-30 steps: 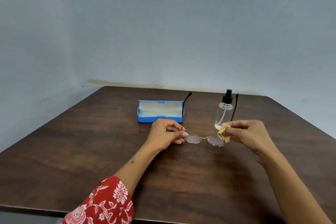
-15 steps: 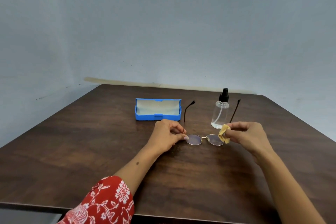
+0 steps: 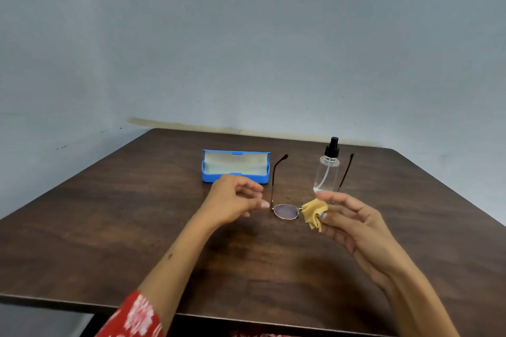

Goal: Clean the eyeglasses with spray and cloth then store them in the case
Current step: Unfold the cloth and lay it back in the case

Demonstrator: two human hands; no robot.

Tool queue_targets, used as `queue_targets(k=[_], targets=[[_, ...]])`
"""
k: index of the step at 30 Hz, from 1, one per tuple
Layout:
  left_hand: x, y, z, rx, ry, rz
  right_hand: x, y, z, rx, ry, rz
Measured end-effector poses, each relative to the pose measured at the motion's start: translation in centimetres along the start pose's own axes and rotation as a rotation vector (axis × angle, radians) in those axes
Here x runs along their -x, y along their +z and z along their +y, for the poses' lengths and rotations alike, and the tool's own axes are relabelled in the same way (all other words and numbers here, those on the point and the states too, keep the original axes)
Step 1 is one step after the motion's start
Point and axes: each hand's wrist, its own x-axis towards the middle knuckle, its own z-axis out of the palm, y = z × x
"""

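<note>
Far left of centre: blue case (image 3: 235, 166) on the table (image 3: 109, 227), lid open, pale lining facing near, nothing visible inside.

Just near of the case: left hand (image 3: 232, 200), held above the table. Fingers curled, thumb and fingertips meeting at the left end of the glasses (image 3: 286, 210), at the hinge of the left lens. Pinching the frame there; exact contact point blurred.

Centre: glasses held off the table between both hands, lenses facing near, both temples unfolded and pointing far. Left temple running up past the right end of the case, apart from it. Left lens in full view, clear of all fingers. Right lens hidden behind the cloth (image 3: 315, 213).

Right of centre: yellow cloth, bunched, covering the right lens. Gripped from the right between thumb above and fingertips of the right hand (image 3: 353, 223). Remaining fingers extended toward the left and slightly spread, palm turned toward the left.

Far side of the right hand: clear spray bottle (image 3: 327, 172) with black nozzle, upright on the table, between the two temples. Right temple just beside the bottle on its right. Bottle untouched by either hand.

Near left edge: red patterned sleeve (image 3: 137, 317) on the left arm.
</note>
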Motion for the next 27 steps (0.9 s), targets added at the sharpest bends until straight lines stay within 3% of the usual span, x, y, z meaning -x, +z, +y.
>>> queue_targets(k=[3,7,11,14,17,23,27], targets=[[4.1,0.5,1.9,0.241,0.065,0.042,0.4,1.5,0.2,-0.039,0.005,-0.093],[8.0,1.5,2.6,0.353,0.090,0.042,0.8,3.7,0.4,-0.041,-0.021,-0.198],[9.0,2.1,0.9,0.210,0.213,0.261,1.2,4.8,0.8,0.047,-0.062,-0.229],[9.3,2.0,0.2,0.101,0.259,0.330,1.4,5.3,0.8,0.107,-0.079,-0.257],[9.8,1.3,-0.2,-0.029,0.307,0.323,1.6,5.6,0.7,0.201,-0.143,-0.299],[9.8,-0.2,-0.4,-0.175,0.426,0.237,1.2,5.7,0.3,0.628,-0.352,-0.244],[9.5,-0.8,0.0,-0.223,0.437,0.144,0.7,5.9,-0.1,0.588,-0.334,-0.297]])
